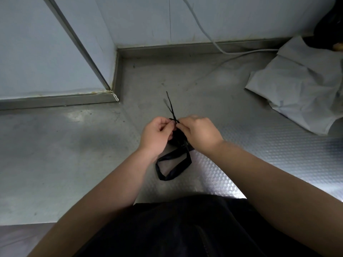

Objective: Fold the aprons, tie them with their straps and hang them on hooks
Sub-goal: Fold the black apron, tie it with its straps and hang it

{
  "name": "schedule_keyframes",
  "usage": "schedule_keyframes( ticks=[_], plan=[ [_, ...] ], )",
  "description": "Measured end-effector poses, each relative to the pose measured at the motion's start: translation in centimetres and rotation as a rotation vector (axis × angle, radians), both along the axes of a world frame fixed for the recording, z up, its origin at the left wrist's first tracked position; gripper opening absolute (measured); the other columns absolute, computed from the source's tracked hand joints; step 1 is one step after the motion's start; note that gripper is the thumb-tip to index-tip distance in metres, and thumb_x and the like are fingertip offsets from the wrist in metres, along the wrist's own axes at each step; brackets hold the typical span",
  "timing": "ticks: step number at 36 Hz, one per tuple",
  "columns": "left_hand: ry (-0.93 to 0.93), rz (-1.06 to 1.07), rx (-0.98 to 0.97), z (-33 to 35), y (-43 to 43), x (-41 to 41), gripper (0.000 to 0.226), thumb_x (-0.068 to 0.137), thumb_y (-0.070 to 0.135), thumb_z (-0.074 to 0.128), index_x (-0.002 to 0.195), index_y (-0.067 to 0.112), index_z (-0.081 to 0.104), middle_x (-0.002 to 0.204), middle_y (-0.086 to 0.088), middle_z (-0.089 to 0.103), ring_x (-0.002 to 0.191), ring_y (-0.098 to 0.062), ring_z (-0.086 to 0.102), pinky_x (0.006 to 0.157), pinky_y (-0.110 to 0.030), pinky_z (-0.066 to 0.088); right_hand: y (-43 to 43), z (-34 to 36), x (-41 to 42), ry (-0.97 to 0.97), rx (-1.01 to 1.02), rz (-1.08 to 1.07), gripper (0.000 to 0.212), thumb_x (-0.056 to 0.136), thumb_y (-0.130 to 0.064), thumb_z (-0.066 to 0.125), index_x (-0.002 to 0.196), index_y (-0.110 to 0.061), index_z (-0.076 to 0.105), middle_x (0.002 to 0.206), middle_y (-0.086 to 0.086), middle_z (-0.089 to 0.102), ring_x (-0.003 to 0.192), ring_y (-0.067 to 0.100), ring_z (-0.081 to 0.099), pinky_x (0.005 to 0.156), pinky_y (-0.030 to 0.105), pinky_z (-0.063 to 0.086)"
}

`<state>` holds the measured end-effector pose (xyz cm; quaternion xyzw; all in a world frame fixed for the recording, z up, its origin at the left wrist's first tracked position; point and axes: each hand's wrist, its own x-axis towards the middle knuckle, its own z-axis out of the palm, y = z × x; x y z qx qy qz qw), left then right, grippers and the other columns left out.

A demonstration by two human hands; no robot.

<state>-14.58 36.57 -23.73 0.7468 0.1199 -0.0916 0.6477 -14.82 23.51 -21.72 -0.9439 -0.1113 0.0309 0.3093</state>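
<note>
- Surface: a grey stainless-steel worktop (pixel 74 154), dull and smudged left of the apron bundle, embossed with a fine scale-like pattern and brightly lit right of it.
- Task thing: a small folded black fabric apron bundle (pixel 178 136) lies on the worktop between the two hands and is largely hidden by them.
- Two thin black strap ends (pixel 169 103) run from the top of the bundle away from the person, crossing close together.
- A wide black strap loop (pixel 173 166) lies flat on the worktop on the near side of the bundle.
- Left hand (pixel 156 135): fingers curled, thumb and fingertips pinching a strap at the top of the bundle.
- Right hand (pixel 199 133): fingers curled, pinching the strap beside the left fingertips.
- Room: pale blue-grey wall panels (pixel 148 19) stand beyond and to the left of the bundle, edged with a low metal upstand (pixel 185 49) forming a stepped corner.
- A grey cable (pixel 204 30) runs down the wall beyond the bundle and onto the worktop.
- A crumpled white cloth (pixel 300 86) lies well to the right of the bundle; a dark object (pixel 326 25) beyond it cannot be identified.
- The person's dark garment (pixel 185 229) fills the view nearest the wearer, below the bundle.
</note>
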Motion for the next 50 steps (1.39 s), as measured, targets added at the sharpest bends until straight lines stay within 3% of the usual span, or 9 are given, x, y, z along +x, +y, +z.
schedule_keyframes(
  ticks=[6,9,11,17,26,35,38,42,50],
  plan=[
    [0.114,0.063,-0.028,0.3,-0.2,0.5,0.019,0.094,0.010,0.052,0.079,0.019,0.056,0.075,0.002,0.057,0.067,-0.006,0.054,0.059,-0.017,0.049,-0.1,-0.4,-0.4,-0.145,0.067,-0.024,0.018,0.086,-0.015,0.060,0.078,-0.004,0.072,0.067,0.011,0.067,0.061,0.024,0.061,0.058,0.019,0.031],
    [0.069,-0.096,0.037,0.8,-0.2,0.6,0.023,0.095,0.006,0.049,0.080,0.023,0.056,0.078,0.003,0.059,0.070,-0.006,0.055,0.065,-0.017,0.051,0.1,-0.8,-0.3,-0.130,0.075,0.009,0.021,0.089,-0.014,0.057,0.100,-0.005,0.073,0.099,0.016,0.069,0.089,0.030,0.067,0.077,0.026,0.048],
    [0.065,-0.168,-0.004,1.0,-0.1,0.4,0.023,0.096,0.005,0.048,0.083,0.022,0.057,0.078,0.003,0.059,0.070,-0.004,0.055,0.066,-0.015,0.050,0.0,-0.5,0.0,-0.058,0.117,-0.039,0.023,0.094,-0.014,0.055,0.109,-0.004,0.069,0.117,0.017,0.064,0.109,0.029,0.059,0.092,0.028,0.043],
    [-0.039,-0.226,0.006,0.0,1.4,-0.6,0.026,0.082,-0.003,0.065,0.085,0.022,0.063,0.084,0.006,0.064,0.074,0.002,0.058,0.077,-0.014,0.047,-0.5,-0.3,0.8,0.255,0.315,-0.226,0.010,0.088,-0.025,0.065,0.084,-0.016,0.062,0.067,-0.009,0.056,0.063,0.006,0.051,0.056,0.010,0.038],
    [-0.154,-0.114,0.073,-0.4,0.7,-0.7,0.029,0.081,-0.001,0.067,0.076,0.025,0.054,0.073,0.007,0.059,0.066,-0.004,0.055,0.072,-0.020,0.045,-0.7,1.0,0.3,0.288,-0.029,0.083,0.027,0.096,-0.024,0.050,0.111,-0.009,0.068,0.099,0.012,0.068,0.090,0.024,0.061,0.070,0.027,0.040],
    [-0.314,-0.105,0.297,-1.1,0.3,-1.4,0.031,0.084,0.003,0.064,0.075,0.031,0.058,0.084,0.008,0.065,0.076,-0.008,0.062,0.074,-0.021,0.050,0.0,0.7,0.4,0.646,0.477,-0.249,0.017,0.097,-0.010,0.048,0.098,-0.015,0.064,0.083,0.002,0.061,0.074,0.012,0.055,0.062,0.018,0.044],
    [-0.466,-0.127,0.416,-1.4,0.3,-1.9,0.013,0.083,0.003,0.065,0.086,0.015,0.069,0.092,0.006,0.059,0.077,-0.008,0.062,0.073,-0.016,0.051,-0.1,1.0,0.7,0.706,0.509,-0.272,0.021,0.097,-0.007,0.046,0.084,-0.015,0.061,0.071,-0.001,0.055,0.059,0.007,0.046,0.046,0.014,0.034],
    [-0.547,-0.125,0.456,-1.8,0.0,-2.3,0.022,0.079,0.015,0.067,0.097,0.004,0.073,0.097,0.004,0.058,0.079,-0.015,0.066,0.075,-0.024,0.055,-0.3,1.0,0.9,0.840,0.636,-0.353,0.029,0.097,-0.005,0.046,0.071,-0.015,0.056,0.045,-0.004,0.049,0.041,0.008,0.037,0.048,0.024,0.023],
    [-0.575,-0.085,0.635,-1.1,-0.4,-2.4,0.028,0.078,0.033,0.061,0.076,0.008,0.075,0.089,-0.001,0.057,0.077,-0.021,0.060,0.060,-0.033,0.053,-0.2,1.0,0.5,0.822,0.670,-0.373,0.021,0.096,-0.008,0.051,0.077,-0.010,0.060,0.062,0.002,0.046,0.050,0.012,0.036,0.050,0.024,0.029]
  ],
)
